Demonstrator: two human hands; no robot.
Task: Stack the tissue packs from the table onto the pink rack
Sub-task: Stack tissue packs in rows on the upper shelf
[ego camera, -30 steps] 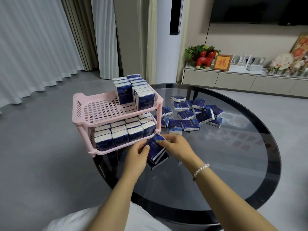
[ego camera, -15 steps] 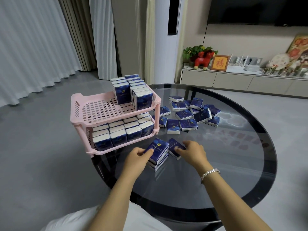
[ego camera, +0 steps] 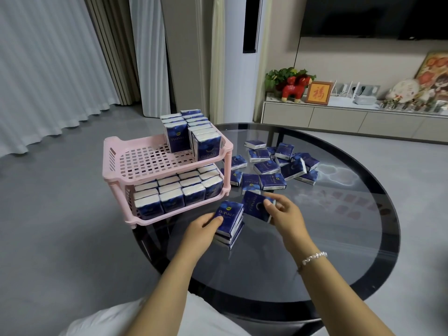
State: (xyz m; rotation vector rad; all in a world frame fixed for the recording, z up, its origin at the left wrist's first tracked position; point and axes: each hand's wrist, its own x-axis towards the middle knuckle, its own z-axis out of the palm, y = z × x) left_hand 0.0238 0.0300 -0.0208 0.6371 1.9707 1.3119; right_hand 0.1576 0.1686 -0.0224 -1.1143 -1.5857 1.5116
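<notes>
Nearest on the round glass table [ego camera: 363,251], just in front of the pink rack [ego camera: 135,163], the left hand [ego camera: 201,229] grips a small stack of tissue packs [ego camera: 229,223], thumb on the top pack and fingers curled under its near side. Right of that stack, the right hand [ego camera: 283,214] pinches a single pack [ego camera: 255,206], tilted up off the glass, thumb on its face. A bead bracelet [ego camera: 314,257] circles that wrist. The rack stands at the table's left edge. Its lower shelf [ego camera: 169,214] is filled with rows of packs standing on edge. Its upper shelf [ego camera: 145,158] carries two rows of upright packs [ego camera: 191,134] at its right end; the left part shows bare grid. Beyond the rack's right side, loose packs [ego camera: 274,163] lie scattered on the glass.
</notes>
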